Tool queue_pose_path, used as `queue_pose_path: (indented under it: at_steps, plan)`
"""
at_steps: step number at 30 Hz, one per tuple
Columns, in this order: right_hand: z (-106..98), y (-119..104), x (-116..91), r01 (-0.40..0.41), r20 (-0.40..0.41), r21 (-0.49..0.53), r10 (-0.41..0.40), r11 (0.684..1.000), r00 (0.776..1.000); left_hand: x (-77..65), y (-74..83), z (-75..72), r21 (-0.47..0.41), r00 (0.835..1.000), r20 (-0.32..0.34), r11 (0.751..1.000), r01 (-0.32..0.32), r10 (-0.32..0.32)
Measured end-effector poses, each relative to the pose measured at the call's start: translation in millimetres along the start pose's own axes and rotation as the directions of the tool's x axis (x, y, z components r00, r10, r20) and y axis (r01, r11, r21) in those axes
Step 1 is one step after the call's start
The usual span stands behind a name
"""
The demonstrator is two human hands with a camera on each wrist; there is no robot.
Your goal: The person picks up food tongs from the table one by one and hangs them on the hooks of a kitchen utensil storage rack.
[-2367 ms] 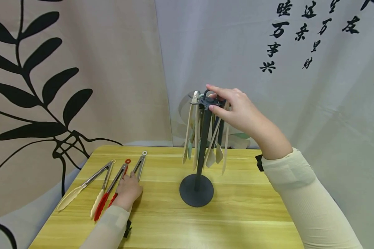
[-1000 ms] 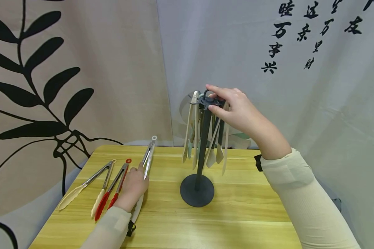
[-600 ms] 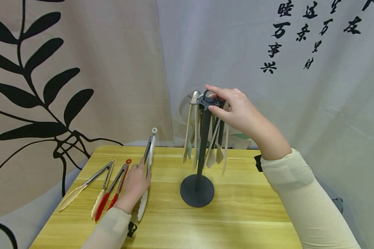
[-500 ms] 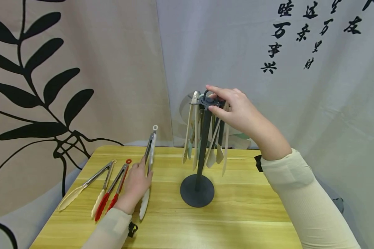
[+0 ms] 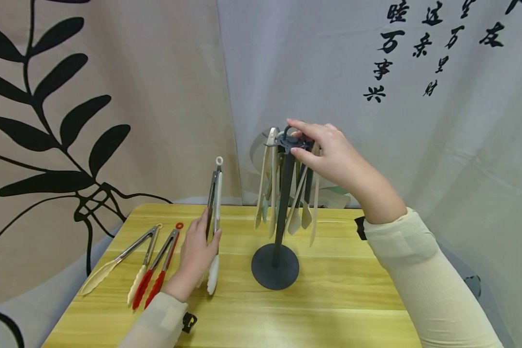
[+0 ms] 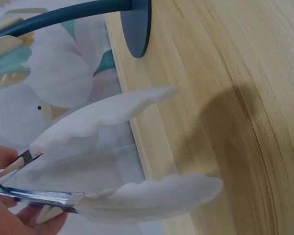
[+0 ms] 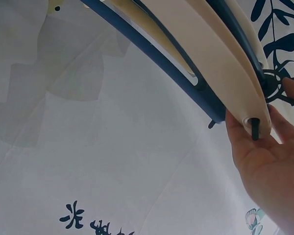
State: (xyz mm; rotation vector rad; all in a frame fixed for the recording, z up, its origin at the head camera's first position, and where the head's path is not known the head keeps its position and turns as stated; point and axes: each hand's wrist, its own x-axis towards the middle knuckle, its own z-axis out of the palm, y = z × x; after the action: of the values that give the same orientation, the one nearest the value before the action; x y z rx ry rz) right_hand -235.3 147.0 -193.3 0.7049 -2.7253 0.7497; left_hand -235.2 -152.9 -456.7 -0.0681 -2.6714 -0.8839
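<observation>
My left hand [image 5: 196, 256] grips kitchen tongs with metal arms and white scalloped heads [image 6: 152, 198]. The tongs [image 5: 218, 208] point upward, ring end on top, and their arms stand somewhat apart. They are lifted off the table; in the left wrist view their shadow falls on the wood. My right hand [image 5: 330, 151] holds the top of a dark utensil stand [image 5: 275, 270], thumb in front and fingers over its hooks. Several utensils hang there, among them cream tongs [image 5: 272, 183]. Close up in the right wrist view, a pale utensil [image 7: 210, 58] hangs from a hook beside the hand.
Cream-headed tongs [image 5: 99, 278] and red-headed tongs [image 5: 142, 288] lie spread on the left of the wooden table [image 5: 330, 290]. A printed curtain [image 5: 169, 96] hangs close behind the table's back edge.
My left hand has picked the white-headed tongs up off the table, moving them up and right, and their ring end now stands higher. The right hand stays at the stand's top.
</observation>
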Motion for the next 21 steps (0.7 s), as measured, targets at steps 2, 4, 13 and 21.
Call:
queue_pose_path:
  at_steps: [2, 4, 13, 21]
  plan:
    - [-0.1, -0.1, -0.1, -0.002, 0.0, 0.0, 0.002, 1.0, 1.0, -0.5, 2.5, -0.3, -0.021, 1.0, -0.018, 1.0, -0.017, 0.017]
    - [-0.2, 0.0, 0.0, -0.004, -0.001, -0.003, 0.004, 1.0, 1.0, -0.9, 4.2, -0.1, -0.041, 0.999, -0.035, 0.999, -0.034, 0.032]
    - [0.1, -0.5, 0.8, 0.007, -0.01, -0.015, -0.007, 1.0, 1.0, -4.1, 12.1, -1.8, -0.124, 0.988, -0.1, 0.983, -0.134, 0.122]
    - [0.4, -0.7, 0.2, 0.011, -0.015, -0.01, -0.011, 1.0, 1.0, -5.1, 17.0, -2.0, -0.148, 0.976, -0.124, 0.969, -0.199, 0.181]
